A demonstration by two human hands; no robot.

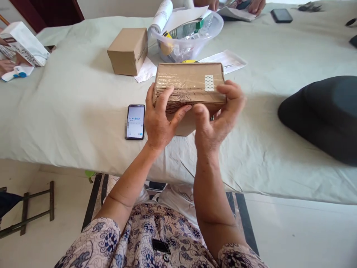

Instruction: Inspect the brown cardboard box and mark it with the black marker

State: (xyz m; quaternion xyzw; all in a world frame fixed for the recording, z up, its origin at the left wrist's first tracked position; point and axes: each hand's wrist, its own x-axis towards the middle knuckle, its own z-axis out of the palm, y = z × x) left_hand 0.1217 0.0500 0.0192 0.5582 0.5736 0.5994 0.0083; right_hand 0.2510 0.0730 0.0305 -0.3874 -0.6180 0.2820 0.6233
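Note:
A brown cardboard box [189,80] with clear tape and a white patterned label stands in front of me on the cloth-covered table. My left hand [160,121] grips its left side, with fingers over the top and the thumb along the near edge. At the right, my right hand [219,115] has its fingers bent against the box's right edge, and its thumb is held apart near the front. I cannot make out whether those fingers grip the box or only touch it. Dark scribble-like lines mark the tape. A lit smartphone [135,123] lies left of my left hand.
Behind stand a second cardboard box [126,48] and a clear plastic basin [192,44] with a bottle and papers. A black cap [323,115] lies at the right. Other people's hands are at the far side, near a dark phone [281,15], and at the left by a white carton [26,42].

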